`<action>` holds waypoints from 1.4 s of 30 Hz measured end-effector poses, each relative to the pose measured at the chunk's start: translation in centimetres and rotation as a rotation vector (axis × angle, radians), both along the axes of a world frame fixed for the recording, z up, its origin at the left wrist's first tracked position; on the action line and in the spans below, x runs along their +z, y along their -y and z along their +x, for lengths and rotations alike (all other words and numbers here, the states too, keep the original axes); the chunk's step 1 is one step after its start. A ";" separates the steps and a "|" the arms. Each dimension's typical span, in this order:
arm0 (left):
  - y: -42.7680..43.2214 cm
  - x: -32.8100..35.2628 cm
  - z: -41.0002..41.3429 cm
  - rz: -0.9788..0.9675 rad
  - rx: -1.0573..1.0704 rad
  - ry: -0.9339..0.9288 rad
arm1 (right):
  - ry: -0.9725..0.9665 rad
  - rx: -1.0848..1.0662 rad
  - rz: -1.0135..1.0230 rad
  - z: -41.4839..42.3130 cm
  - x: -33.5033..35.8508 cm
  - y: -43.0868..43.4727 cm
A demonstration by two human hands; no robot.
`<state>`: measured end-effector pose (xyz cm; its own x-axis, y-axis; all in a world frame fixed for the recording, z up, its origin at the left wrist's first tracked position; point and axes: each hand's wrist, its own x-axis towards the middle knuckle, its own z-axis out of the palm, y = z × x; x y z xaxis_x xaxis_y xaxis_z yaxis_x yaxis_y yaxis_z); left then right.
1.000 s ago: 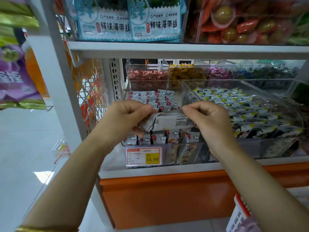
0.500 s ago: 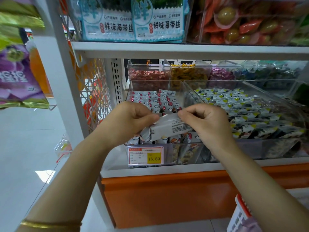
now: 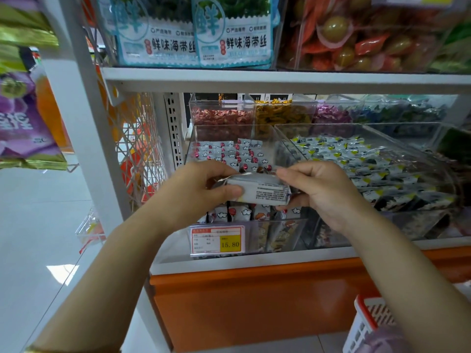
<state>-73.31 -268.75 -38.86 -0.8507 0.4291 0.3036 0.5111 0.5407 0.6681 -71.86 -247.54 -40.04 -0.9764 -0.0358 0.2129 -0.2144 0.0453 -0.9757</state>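
Note:
A small silver-white snack packet [image 3: 260,191] with printed text on its back is held level between both hands, in front of a clear bin. My left hand [image 3: 198,192] pinches its left end with thumb on the front face. My right hand [image 3: 323,192] grips the right end, fingers curled over the top and thumb below. Behind the packet, the clear plastic bin [image 3: 277,233] holds several like packets with red and cloud prints.
A price tag [image 3: 218,241] reading 15.80 sits on the bin front. A second clear bin [image 3: 369,169] of yellow-marked packets lies to the right. Seaweed bags [image 3: 193,31] stand on the upper shelf. A red-rimmed white basket [image 3: 369,324] is at lower right.
The packet has been turned from tilted to level, its printed back now facing me. Both hands stayed on its ends, shifting slightly to the right.

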 end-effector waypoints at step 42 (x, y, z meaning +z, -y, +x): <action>-7.0 -3.4 -5.1 -0.801 0.150 -0.111 | -0.470 -0.440 0.606 -4.4 0.9 0.0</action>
